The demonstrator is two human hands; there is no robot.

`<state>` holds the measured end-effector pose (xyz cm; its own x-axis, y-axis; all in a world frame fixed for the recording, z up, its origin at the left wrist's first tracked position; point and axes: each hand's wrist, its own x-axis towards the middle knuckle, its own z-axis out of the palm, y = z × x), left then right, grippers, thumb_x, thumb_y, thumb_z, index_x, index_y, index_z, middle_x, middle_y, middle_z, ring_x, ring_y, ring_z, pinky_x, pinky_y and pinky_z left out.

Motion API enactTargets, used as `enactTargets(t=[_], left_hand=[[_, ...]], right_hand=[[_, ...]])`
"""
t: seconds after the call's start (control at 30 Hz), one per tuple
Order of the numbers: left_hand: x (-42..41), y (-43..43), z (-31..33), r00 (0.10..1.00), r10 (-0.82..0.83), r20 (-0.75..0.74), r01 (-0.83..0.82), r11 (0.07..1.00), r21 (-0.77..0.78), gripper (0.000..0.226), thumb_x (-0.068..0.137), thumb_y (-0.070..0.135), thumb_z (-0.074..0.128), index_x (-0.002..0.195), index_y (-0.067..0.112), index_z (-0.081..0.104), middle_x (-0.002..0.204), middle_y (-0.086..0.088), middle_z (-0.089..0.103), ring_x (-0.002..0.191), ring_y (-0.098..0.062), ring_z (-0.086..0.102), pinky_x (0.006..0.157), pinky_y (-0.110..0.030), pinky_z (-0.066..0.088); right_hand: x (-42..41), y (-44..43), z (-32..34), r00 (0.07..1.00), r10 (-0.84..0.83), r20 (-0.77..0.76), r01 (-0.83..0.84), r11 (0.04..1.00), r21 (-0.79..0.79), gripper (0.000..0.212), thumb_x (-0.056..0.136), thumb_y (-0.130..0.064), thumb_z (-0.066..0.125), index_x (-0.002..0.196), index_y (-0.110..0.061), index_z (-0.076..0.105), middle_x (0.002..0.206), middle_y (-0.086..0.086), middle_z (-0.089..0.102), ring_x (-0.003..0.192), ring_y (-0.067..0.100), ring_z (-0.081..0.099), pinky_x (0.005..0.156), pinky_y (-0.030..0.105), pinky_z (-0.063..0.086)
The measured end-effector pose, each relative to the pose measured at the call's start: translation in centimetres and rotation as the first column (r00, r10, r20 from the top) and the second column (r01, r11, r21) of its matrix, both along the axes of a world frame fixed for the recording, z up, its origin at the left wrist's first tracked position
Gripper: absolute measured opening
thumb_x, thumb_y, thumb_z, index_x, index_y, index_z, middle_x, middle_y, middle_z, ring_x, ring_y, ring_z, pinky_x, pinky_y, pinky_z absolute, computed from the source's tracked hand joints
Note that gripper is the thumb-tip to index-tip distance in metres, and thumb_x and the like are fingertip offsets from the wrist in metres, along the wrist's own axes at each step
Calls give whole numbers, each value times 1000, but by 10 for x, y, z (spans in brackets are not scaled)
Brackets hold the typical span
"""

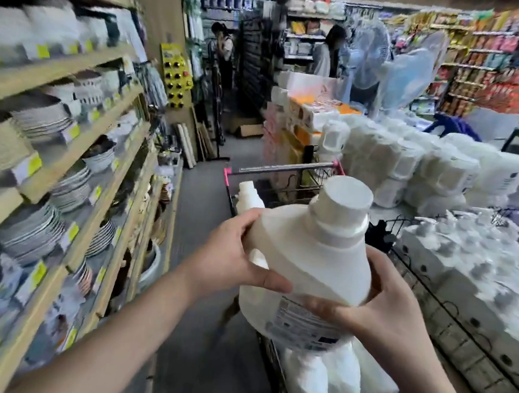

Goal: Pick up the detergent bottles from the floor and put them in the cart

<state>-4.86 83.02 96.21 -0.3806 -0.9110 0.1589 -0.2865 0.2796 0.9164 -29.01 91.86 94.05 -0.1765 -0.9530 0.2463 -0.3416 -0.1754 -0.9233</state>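
Note:
I hold a large white detergent bottle (312,261) with a wide white cap in both hands, above the shopping cart (281,168). My left hand (232,256) grips its left shoulder by the handle. My right hand (379,309) cups its lower right side beside the printed label. The cart has a grey bar with pink corners, and its basket lies mostly hidden behind the bottle. Inside the cart stands another white bottle (249,198) at the far left, and more white bottles (319,381) lie below the held one.
Wooden shelves (70,164) with plates and bowls line the left side of the narrow aisle. To the right sit stacked white detergent packs (408,163) and boxed goods (477,273). Two people (326,52) stand at the far end near wrapped fans.

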Motion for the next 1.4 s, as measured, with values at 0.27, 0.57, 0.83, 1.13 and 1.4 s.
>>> enactTargets(t=[0.27, 0.57, 0.83, 1.13, 1.4], left_hand=[[-8, -160, -2, 997, -39, 61, 39, 999, 2, 95, 46, 22, 108, 129, 38, 65, 124, 15, 73, 123, -8, 65, 109, -33, 50], [-49, -313, -14, 955, -276, 110, 273, 961, 50, 93, 38, 25, 107, 120, 40, 67, 114, 18, 75, 107, -4, 69, 92, -36, 59], [-101, -443, -58, 800, -572, 179, 568, 819, 78, 98, 44, 31, 107, 132, 33, 64, 121, 17, 73, 118, -5, 66, 111, -38, 52], [-140, -523, -118, 591, -738, 324, 748, 652, 122, 95, 46, 41, 103, 130, 41, 58, 119, 25, 66, 116, 1, 60, 104, -34, 53], [-156, -546, -167, 480, -766, 428, 768, 603, 217, 90, 48, 36, 103, 126, 36, 57, 117, 19, 66, 110, -5, 62, 97, -33, 54]], right_hand=[[0, -148, -1, 999, -38, -4, 38, 999, 33, 97, 27, -56, 105, 114, -51, 63, 110, -26, 72, 100, -4, 67, 84, 28, 56], [-8, -251, -24, 960, -279, -9, 279, 959, 56, 83, 41, -51, 100, 115, -46, 62, 109, -25, 70, 100, -4, 65, 81, 23, 53], [-8, -323, -66, 836, -539, -102, 548, 829, 110, 84, 54, -33, 105, 123, -43, 58, 110, -26, 66, 104, -13, 59, 76, 8, 47], [5, -376, -120, 710, -696, -107, 695, 669, 264, 90, 47, -39, 103, 126, -43, 59, 118, -20, 66, 105, -6, 61, 88, 26, 54], [10, -395, -168, 672, -737, -75, 705, 606, 368, 82, 50, -23, 104, 116, -43, 59, 114, -17, 67, 103, -11, 59, 76, 11, 47]])
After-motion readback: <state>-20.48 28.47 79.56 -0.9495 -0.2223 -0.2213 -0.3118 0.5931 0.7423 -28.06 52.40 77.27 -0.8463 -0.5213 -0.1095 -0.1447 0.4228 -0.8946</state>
